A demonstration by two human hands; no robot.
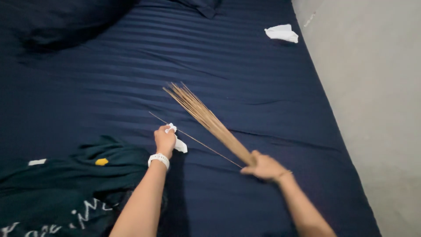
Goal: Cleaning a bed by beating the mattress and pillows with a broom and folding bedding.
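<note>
Straw broom: bundle of thin tan sticks (206, 118), gripped at its narrow end by the right hand (263, 167), fingers wrapped tight; fanned tips rest mid-bed.
Left hand (164, 139): fist closed on crumpled white tissue (179, 144), just beside the sticks.
Room: navy striped bedsheet (245, 66) lies open ahead; grey wall (377, 109) bounds the right edge; dark green garment (74, 184) lies left.

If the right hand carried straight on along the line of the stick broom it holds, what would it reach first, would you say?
The right hand points up and left along the stick broom. Past the bristle tips lies only bare navy bedsheet, then probably the dark pillow at the top left, though depth is hard to judge.
</note>
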